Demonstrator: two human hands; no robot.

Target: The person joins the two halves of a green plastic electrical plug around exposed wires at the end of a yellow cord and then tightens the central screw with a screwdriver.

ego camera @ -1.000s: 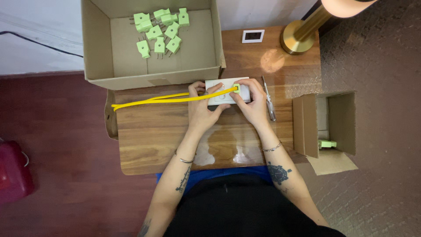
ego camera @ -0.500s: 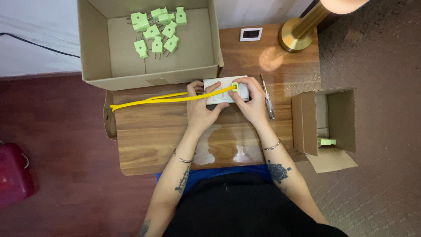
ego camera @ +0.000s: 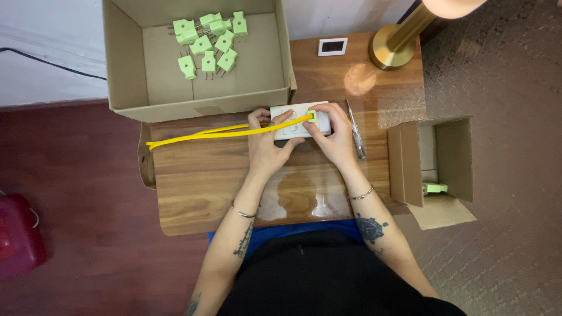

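Seen from above, a person seated at a small wooden table (ego camera: pixel 199 193) works with both hands on a white socket block (ego camera: pixel 293 126) that lies near the table's far edge. The left hand (ego camera: pixel 266 146) rests over the block's left end, fingers curled around it and clamped to steady it. The right hand (ego camera: pixel 333 137) has its grip closed on a pale green plug (ego camera: pixel 312 116) sitting on top of the block, thumb and forefinger pinched at its sides. A yellow cable (ego camera: pixel 205 133) runs from that plug leftward across the table, doubling back near the table's left edge.

The step in hand appears to be seating the green plug in the block, or testing its fit; whether its pins are fully home cannot be told from this angle, since the fingers cover the joint. The next move would call for a firm, straight push or pull on the plug while the left hand keeps the block from sliding.

Beyond the hands stands a large open cardboard box (ego camera: pixel 126 64) holding a scatter of loose green plugs (ego camera: pixel 208 38). A screwdriver (ego camera: pixel 355 136) lies just beside the right hand, a smaller open box (ego camera: pixel 404 164) stands at the right with one green plug inside, and a brass lamp base (ego camera: pixel 393 50) sits in the far corner.
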